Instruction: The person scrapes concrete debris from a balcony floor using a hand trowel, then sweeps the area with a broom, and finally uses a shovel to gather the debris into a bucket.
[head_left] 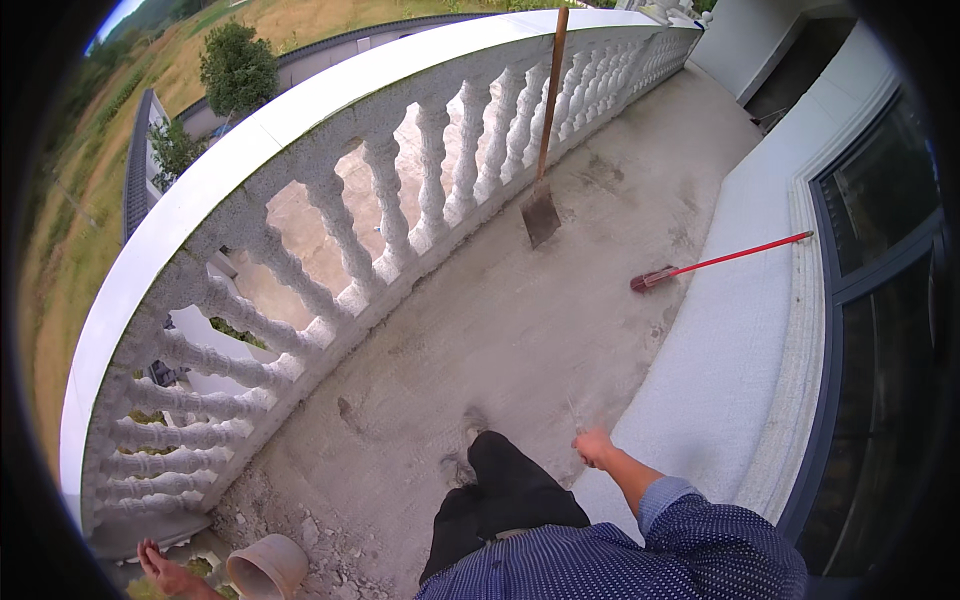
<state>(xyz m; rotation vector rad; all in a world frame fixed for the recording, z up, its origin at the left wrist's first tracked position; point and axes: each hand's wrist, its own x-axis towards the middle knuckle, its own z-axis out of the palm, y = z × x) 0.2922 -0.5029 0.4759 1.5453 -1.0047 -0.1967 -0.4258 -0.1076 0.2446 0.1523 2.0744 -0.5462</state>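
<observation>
My right hand is closed in front of the white wall, to the right of my legs. A thin, pale, blurred shape juts from its fingers, too faint to name. At the lower left, my left hand is held out with its fingers apart and nothing visible in them. It is close to the near end of the white balustrade. Just right of that hand, a pale bucket stands tilted in the view, its mouth toward the left.
A long-handled shovel leans against the balustrade. Against the right wall rests a red-handled broom, its head on the dusty concrete floor. Rubble lies by the bucket. A dark-framed window is at right, a doorway at the far end.
</observation>
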